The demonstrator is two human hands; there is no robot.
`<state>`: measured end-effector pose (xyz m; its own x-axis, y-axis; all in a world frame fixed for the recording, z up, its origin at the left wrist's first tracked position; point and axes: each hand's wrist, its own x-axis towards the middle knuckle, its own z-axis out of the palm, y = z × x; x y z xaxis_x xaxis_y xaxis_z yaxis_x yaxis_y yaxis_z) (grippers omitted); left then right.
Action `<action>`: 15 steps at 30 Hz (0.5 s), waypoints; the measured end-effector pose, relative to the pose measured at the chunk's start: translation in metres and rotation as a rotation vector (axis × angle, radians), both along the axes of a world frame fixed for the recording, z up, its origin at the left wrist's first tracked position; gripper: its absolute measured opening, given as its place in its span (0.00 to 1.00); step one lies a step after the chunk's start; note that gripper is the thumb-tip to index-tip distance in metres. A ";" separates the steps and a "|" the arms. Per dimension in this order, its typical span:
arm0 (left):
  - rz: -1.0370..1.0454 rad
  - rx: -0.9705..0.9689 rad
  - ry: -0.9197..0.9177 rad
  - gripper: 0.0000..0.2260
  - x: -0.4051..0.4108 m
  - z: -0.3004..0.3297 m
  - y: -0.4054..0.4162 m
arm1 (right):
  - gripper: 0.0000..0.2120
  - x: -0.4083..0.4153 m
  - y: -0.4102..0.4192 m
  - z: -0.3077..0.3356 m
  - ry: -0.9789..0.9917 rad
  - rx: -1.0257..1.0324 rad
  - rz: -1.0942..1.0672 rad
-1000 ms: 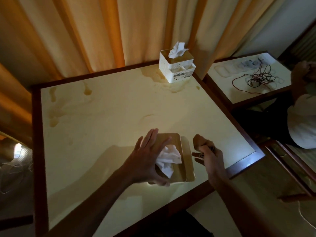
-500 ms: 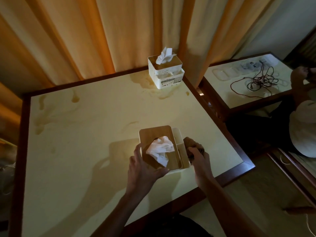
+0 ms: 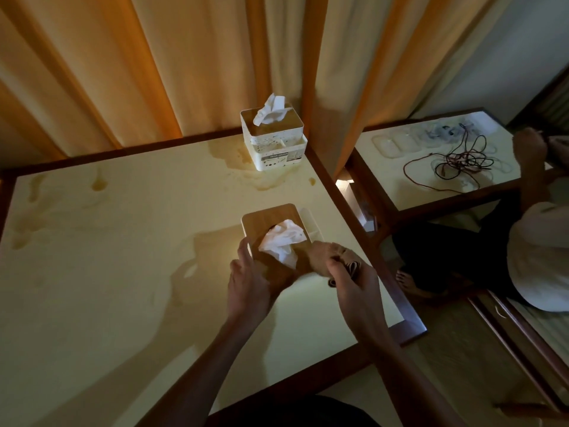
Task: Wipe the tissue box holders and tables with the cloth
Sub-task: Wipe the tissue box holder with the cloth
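left hand [image 3: 249,282] is bracing the near tissue box holder [image 3: 271,223] on the bench [image 3: 123,241], grip curled around its corner; right hand [image 3: 354,282] is clutching the cloth [image 3: 326,257] against its lid. a hard swipe could be snagging the loose tissue [image 3: 281,241].

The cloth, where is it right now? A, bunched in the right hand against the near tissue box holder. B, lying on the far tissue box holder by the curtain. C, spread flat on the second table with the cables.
A: the brown cloth is bunched in the right hand against the wooden-lidded near holder, which the left hand steadies.
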<state>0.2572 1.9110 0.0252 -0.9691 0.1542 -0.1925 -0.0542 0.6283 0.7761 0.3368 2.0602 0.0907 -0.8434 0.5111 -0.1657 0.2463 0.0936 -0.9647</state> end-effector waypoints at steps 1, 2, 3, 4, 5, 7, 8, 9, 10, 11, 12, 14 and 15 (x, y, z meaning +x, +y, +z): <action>0.011 0.026 0.000 0.56 0.000 -0.002 -0.001 | 0.10 0.004 0.001 0.002 0.019 -0.024 0.030; 0.032 0.057 -0.006 0.55 0.003 -0.004 -0.002 | 0.13 0.009 0.001 0.003 0.035 -0.053 0.065; 0.062 0.088 -0.018 0.54 0.008 -0.005 -0.005 | 0.14 0.015 0.000 0.004 0.040 -0.080 0.090; 0.103 0.121 -0.029 0.51 0.014 -0.007 -0.008 | 0.13 0.023 0.000 0.002 0.035 -0.107 0.108; 0.152 0.161 -0.035 0.48 0.022 -0.009 -0.013 | 0.13 0.030 -0.002 0.001 0.020 -0.141 0.116; 0.239 0.256 -0.049 0.40 0.042 -0.014 -0.026 | 0.16 0.043 -0.003 -0.008 -0.054 -0.243 0.141; 0.263 0.299 -0.061 0.36 0.053 -0.015 -0.033 | 0.16 0.046 -0.004 -0.014 -0.120 -0.300 0.169; 0.275 0.335 -0.073 0.31 0.064 -0.017 -0.040 | 0.14 0.047 -0.006 -0.018 -0.209 -0.372 0.194; 0.271 0.364 -0.087 0.26 0.076 -0.018 -0.046 | 0.13 0.045 -0.009 -0.021 -0.323 -0.460 0.222; 0.252 0.386 -0.111 0.23 0.087 -0.019 -0.052 | 0.13 0.041 -0.012 -0.025 -0.443 -0.564 0.258; 0.218 0.389 -0.144 0.21 0.098 -0.019 -0.058 | 0.15 0.036 -0.017 -0.030 -0.545 -0.645 0.315; 0.092 0.319 -0.217 0.19 0.112 -0.021 -0.064 | 0.18 0.029 -0.022 -0.039 -0.655 -0.698 0.451; 0.051 0.266 -0.264 0.19 0.116 -0.023 -0.067 | 0.17 0.025 -0.025 -0.043 -0.675 -0.699 0.524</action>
